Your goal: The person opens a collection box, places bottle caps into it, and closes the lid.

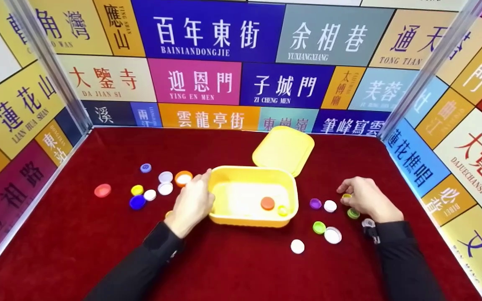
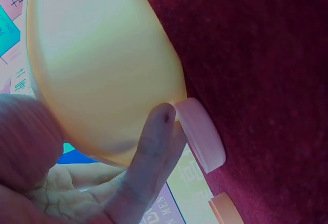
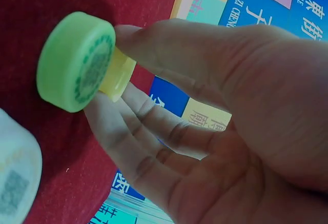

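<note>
My left hand (image 1: 193, 204) grips the left end of a yellow plastic box (image 1: 251, 221), its thumb at the rim and its fingers against the outer wall (image 2: 107, 70). Inside the box lie an orange-brown bottle cap (image 1: 267, 203) and a small yellow cap (image 1: 283, 210). Over at the right, my right hand (image 1: 370, 198) has its thumb and fingers on opposite sides of a yellow bottle cap (image 3: 120, 74), pinching it close to the table. A green cap (image 3: 74, 62) beside it partly hides the yellow one. Past the left fingertips stands a pale ridged cap (image 2: 202, 134).
Behind the box lies its yellow lid (image 1: 283, 150). Several caps are scattered on the left, among them a blue one (image 1: 137, 202) and a red one (image 1: 103, 190). On the right are a purple cap (image 1: 315, 203), a white cap (image 1: 297, 246) and others. Lettered panels (image 1: 207, 33) wall the red table.
</note>
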`<control>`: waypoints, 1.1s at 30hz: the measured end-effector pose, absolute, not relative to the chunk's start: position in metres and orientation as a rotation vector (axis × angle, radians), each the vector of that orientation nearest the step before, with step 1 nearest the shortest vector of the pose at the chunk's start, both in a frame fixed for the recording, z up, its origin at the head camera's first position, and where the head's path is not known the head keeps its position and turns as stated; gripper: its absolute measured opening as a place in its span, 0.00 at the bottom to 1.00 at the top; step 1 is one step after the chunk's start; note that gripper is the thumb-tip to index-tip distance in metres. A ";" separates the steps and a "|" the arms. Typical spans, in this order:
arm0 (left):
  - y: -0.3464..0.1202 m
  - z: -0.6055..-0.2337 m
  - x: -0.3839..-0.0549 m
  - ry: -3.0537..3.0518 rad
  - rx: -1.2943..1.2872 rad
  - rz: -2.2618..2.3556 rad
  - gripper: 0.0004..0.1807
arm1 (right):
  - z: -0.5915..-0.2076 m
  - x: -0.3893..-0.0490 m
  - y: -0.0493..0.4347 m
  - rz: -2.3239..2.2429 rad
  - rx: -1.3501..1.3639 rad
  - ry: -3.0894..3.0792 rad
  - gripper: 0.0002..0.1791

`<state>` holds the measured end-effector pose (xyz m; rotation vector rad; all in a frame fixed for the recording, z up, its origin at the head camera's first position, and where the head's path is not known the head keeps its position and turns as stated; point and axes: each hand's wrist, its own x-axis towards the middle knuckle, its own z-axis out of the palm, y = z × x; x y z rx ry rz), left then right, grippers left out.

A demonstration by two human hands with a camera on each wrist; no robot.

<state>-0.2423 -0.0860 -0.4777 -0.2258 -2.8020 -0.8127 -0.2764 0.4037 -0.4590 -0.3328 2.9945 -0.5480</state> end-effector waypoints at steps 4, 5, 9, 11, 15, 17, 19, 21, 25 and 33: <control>-0.085 -0.477 -0.242 -2.806 -0.221 -0.810 0.37 | -0.458 -0.276 0.403 -0.543 -0.317 2.988 0.07; -0.085 -0.477 -0.242 -2.807 -0.219 -0.808 0.36 | -0.458 -0.276 0.403 -0.543 -0.312 2.988 0.07; -0.085 -0.477 -0.243 -2.811 -0.219 -0.798 0.36 | -0.457 -0.276 0.402 -0.558 -0.303 2.990 0.06; -0.085 -0.477 -0.243 -2.812 -0.218 -0.795 0.37 | -0.457 -0.276 0.401 -0.562 -0.302 3.002 0.06; -0.085 -0.477 -0.243 -2.809 -0.215 -0.797 0.36 | -0.455 -0.276 0.399 -0.564 -0.315 3.033 0.06; -0.085 -0.477 -0.243 -2.808 -0.216 -0.801 0.36 | -0.454 -0.275 0.398 -0.568 -0.322 3.046 0.06; -0.085 -0.477 -0.242 -2.808 -0.216 -0.809 0.36 | -0.453 -0.275 0.397 -0.576 -0.331 3.053 0.07; -0.085 -0.477 -0.242 -2.810 -0.217 -0.815 0.37 | -0.452 -0.275 0.396 -0.582 -0.345 3.065 0.07; -0.085 -0.477 -0.243 -2.813 -0.219 -0.834 0.38 | -0.447 -0.275 0.392 -0.598 -0.382 3.102 0.08; -0.087 -0.476 -0.244 -2.851 -0.203 -0.834 0.39 | -0.435 -0.267 0.374 -0.664 -0.454 3.156 0.09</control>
